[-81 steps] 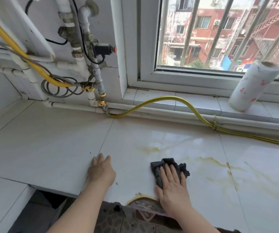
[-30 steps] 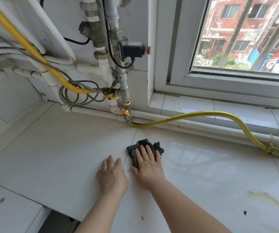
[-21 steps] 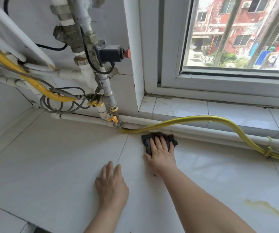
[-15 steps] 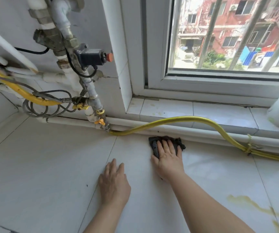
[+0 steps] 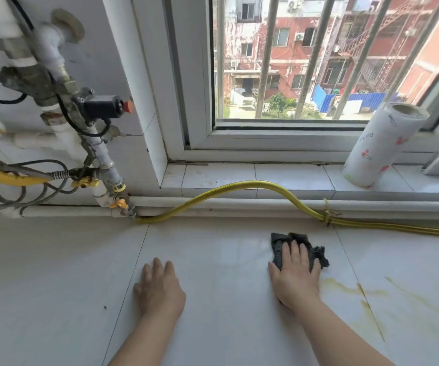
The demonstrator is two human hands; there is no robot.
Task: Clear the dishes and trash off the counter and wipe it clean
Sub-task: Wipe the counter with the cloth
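Counter (image 5: 54, 286), glossy white tile, yellowish streaks (image 5: 342, 285)

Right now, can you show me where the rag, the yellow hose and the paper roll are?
rag (image 5: 318, 256), head view, bare right edge beside the fingers
yellow hose (image 5: 252, 183), head view, top of its arch
paper roll (image 5: 379, 146), head view, middle of its printed side

Barred window (image 5: 287, 62) w/ daylight, tiled sill (image 5: 292, 178), white wall pipes (image 5: 65, 136), yellow hose (image 5: 252, 184)

Print on the paper roll (image 5: 379, 146) seems illegible.
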